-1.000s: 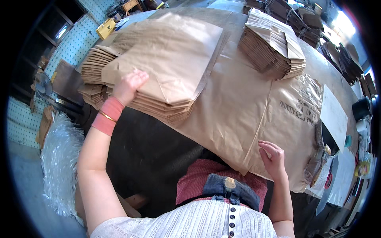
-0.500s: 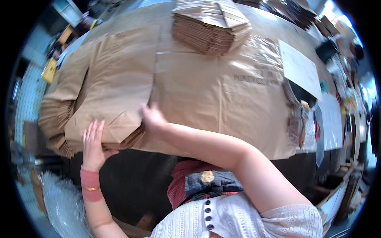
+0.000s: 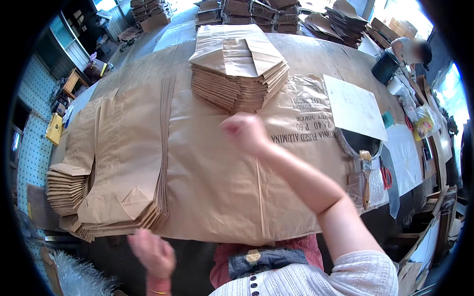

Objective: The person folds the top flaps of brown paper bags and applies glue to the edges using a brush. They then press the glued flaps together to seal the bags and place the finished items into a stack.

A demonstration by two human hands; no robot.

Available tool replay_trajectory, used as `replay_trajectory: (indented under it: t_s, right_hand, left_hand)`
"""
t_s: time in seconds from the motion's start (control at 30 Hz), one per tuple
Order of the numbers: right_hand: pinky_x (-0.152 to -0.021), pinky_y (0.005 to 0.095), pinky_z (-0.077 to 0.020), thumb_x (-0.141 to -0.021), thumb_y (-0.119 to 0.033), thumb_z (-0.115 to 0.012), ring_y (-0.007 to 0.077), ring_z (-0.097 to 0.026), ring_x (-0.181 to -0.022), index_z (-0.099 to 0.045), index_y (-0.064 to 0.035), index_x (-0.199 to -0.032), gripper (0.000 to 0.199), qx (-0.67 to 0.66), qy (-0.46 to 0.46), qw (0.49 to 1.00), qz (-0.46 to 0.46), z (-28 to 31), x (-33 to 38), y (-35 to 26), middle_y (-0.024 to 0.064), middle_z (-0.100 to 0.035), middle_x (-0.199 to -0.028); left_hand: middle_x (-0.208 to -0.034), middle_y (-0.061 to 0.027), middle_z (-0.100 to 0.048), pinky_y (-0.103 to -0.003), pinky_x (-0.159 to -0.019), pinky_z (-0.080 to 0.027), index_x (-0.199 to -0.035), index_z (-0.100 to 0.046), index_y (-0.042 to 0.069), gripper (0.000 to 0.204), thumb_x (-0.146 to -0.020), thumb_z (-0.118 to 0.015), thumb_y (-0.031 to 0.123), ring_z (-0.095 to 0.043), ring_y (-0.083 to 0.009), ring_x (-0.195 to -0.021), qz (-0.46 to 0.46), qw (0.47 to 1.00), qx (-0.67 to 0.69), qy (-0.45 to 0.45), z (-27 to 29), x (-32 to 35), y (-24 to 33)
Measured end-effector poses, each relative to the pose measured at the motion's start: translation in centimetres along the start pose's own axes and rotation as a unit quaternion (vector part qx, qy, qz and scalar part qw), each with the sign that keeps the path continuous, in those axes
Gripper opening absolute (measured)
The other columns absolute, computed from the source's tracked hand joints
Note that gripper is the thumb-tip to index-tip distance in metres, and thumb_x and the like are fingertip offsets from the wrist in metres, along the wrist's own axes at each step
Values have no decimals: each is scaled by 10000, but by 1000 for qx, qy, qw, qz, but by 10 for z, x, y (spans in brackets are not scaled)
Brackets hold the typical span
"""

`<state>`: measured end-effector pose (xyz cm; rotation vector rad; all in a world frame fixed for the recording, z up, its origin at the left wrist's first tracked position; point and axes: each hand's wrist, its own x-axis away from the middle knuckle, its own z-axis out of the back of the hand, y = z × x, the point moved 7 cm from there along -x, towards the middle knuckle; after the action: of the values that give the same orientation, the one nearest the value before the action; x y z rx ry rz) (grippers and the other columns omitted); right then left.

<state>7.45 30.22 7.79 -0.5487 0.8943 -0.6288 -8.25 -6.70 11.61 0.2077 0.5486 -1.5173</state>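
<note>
Your left hand [image 3: 153, 254] is nearest, blurred, just off the near edge of the left stack [image 3: 126, 163] of brown paper bags — can't tell if its fingers are apart or together. Brush [image 3: 366, 183] and red scissors [image 3: 387, 178] lie to your right. Your right hand [image 3: 243, 132] is over the brown sheet [image 3: 210, 192], also blurred — finger state unclear. Just past it, the far stack [image 3: 237, 66] of folded bags sits on the table [image 3: 153, 69]; bucket [image 3: 385, 67] further right.

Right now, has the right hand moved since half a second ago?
Yes: judged against the brown sheet, the right hand went rightward and farther out, from beside the left-hand bags toward the far bag stack.
</note>
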Motion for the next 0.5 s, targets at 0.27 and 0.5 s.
replay_trajectory:
  t_s: [0.27,0.5]
  right_hand:
    - [-1080,327,-386,-855,-16,-462,218,-417,-1334,-441,-142,-1399,559,393,-89,914,47,90,-98,141,72,-453,-1440]
    - [-954,374,-474,-776,-47,-558,291,-592,-1106,-659,-114,-1154,397,297,-85,950,43,75,-119,179,134,-646,-1151]
  left_hand:
    - [-1335,-239,-469,-556,-1045,-350,-1313,-439,24,582,-826,-643,270,-453,-422,-1238,72,972,206,-85,-120,-14,44]
    - [-1311,-240,-492,-551,-1026,-366,-1286,-473,-10,602,-742,-625,195,-455,-432,-1228,70,972,205,-90,-130,-8,46]
